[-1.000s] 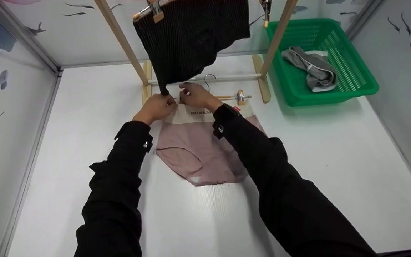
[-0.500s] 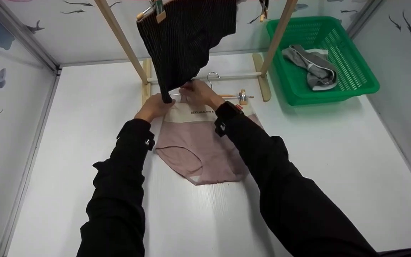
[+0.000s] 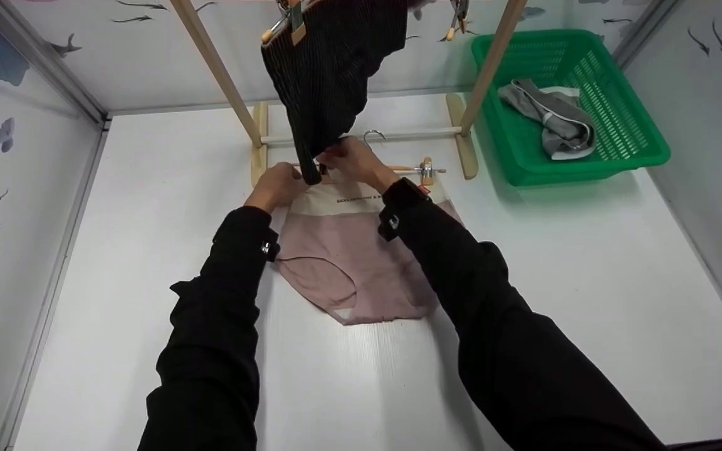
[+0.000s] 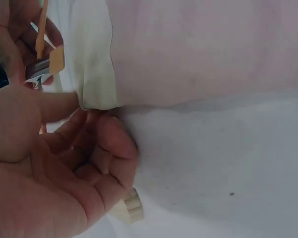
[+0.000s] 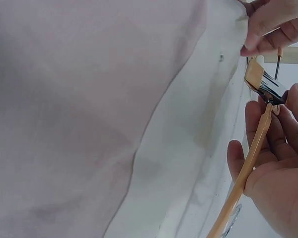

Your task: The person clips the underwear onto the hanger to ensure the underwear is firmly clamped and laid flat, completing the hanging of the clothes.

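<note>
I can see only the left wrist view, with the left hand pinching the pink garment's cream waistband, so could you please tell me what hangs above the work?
Observer: A black ribbed garment; in the head view its lowest corner hangs between the left hand and the right hand.
Operator: Thank you. Does the hanger carry another clip besides the wooden-tipped clip at the right hand?
Observer: Yes, the head view shows a second clip near the hanger's right end.
Operator: And is anything standing to the right of the rack?
Observer: A green basket with a grey cloth item inside.
</note>
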The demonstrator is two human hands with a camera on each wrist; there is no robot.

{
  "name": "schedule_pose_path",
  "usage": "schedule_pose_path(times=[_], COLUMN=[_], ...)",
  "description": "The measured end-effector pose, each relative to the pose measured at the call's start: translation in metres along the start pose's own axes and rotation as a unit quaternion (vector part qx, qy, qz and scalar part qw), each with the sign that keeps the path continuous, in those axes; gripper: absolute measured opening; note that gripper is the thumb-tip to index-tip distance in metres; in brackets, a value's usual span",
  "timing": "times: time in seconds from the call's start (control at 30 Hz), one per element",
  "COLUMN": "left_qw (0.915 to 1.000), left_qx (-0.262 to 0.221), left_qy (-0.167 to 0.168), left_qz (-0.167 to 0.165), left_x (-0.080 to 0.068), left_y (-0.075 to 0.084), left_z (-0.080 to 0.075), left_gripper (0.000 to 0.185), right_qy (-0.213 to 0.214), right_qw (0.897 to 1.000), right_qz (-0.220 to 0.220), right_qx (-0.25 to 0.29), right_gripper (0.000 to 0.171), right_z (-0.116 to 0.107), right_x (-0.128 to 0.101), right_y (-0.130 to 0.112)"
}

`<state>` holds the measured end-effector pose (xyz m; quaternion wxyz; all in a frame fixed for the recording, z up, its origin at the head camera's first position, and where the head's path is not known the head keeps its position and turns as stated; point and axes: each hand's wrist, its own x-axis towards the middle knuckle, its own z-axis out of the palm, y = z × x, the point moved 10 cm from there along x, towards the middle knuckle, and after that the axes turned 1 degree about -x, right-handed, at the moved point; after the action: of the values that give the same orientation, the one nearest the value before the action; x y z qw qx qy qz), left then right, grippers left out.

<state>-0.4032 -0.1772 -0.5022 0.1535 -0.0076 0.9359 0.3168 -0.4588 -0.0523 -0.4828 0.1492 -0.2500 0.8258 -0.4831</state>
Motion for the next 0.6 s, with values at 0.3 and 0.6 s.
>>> schedule_pose_path(times=[0.3,0.6], left_qw=[0.9984,0.9884], left_qx=[-0.053,-0.147], left_qy=[0.013,-0.036], left_qz=[0.011,-0.008], left_x=[-0.0025,-0.0039], left_y=[-0.0020,-0.0047], left_z=[-0.0048,0.0018], left_gripper=[0.025,0.044], right_qy=[-0.021,0.006], right_qw=[0.996,0.986], right_qz=[0.023,0.025], right_qx=[0.082,0.167], right_gripper=[0.015,0.017], right_z=[0.0002,-0.0033], right_x=[-0.0060,-0.0056], right_y=[0.0052,0.0050])
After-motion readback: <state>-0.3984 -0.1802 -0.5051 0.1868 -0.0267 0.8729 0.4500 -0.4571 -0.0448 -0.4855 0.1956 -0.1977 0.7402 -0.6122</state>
